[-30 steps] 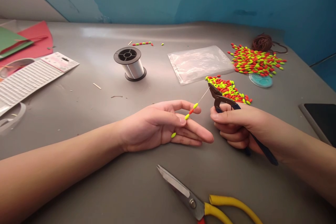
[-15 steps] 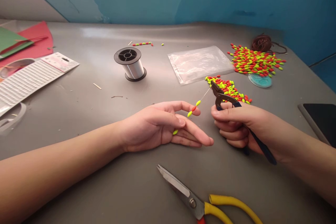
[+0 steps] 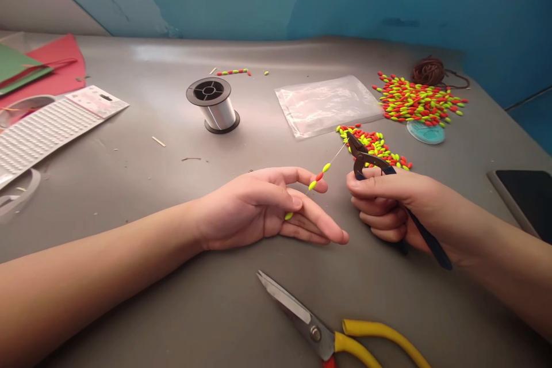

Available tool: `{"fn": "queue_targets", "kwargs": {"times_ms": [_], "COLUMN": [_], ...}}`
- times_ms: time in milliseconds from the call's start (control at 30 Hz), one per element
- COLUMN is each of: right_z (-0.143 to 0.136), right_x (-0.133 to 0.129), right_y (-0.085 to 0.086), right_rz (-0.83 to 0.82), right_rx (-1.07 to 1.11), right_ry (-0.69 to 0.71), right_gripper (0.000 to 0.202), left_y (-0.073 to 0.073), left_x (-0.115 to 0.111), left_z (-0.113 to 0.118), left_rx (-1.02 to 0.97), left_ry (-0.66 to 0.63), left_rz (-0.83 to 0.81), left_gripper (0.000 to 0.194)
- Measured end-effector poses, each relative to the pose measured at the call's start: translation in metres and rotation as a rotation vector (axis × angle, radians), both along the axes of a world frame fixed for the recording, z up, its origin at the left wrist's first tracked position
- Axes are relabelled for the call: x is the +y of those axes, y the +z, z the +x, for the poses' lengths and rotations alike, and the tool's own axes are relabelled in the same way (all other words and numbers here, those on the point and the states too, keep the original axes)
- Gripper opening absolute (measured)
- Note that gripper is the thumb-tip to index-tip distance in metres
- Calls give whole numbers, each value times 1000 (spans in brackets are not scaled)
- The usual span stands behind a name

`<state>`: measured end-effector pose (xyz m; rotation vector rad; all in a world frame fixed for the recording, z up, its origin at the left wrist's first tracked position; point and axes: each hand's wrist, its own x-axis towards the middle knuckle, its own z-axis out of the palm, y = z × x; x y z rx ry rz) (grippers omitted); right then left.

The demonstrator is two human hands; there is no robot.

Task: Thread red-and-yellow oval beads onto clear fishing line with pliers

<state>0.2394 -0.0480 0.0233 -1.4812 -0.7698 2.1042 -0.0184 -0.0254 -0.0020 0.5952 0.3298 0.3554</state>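
Observation:
My left hand (image 3: pixel 267 204) lies palm up, thumb pressed to the fingers on a thin strand strung with yellow-green and red beads (image 3: pixel 319 176). One more yellow-green bead (image 3: pixel 288 216) peeks out below the thumb. The strand runs up to the right, to the jaws of dark-handled pliers (image 3: pixel 360 155). Around the handles of those pliers my right hand (image 3: pixel 392 201) is closed. Behind the jaws lies a small heap of loose red and yellow-green beads (image 3: pixel 386 152). Scissors (image 3: pixel 314 332) with yellow grips rest in front of my hands, partly cut off by the frame's lower edge.
A spool of clear line (image 3: pixel 218 109) stands at mid-table. Behind my right hand are a clear plastic bag (image 3: pixel 325 102), a bigger bead pile (image 3: pixel 416 102), brown cord (image 3: pixel 428 71) and a teal round case (image 3: pixel 426 132). A phone (image 3: pixel 528 201) lies right, a white card (image 3: pixel 56 132) left.
Both hands, the strand and the pliers hold almost the same pose. The whole view has shifted very slightly; nothing was picked up or let go.

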Motion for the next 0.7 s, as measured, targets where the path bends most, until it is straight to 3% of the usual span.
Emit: {"fn": "queue_targets", "kwargs": {"times_ms": [533, 700], "right_z": [2, -1], "right_x": [2, 2], "right_y": [-1, 3], "right_rz": [18, 12], "right_rx": [-3, -96], "right_ry": [31, 87], "right_gripper": [53, 45], "left_y": [-1, 1], "left_x": [0, -1], "left_z": [2, 7], "left_rx": [13, 70], "left_ry": [-6, 14], "left_rz": [20, 4], "left_gripper": [32, 31]}}
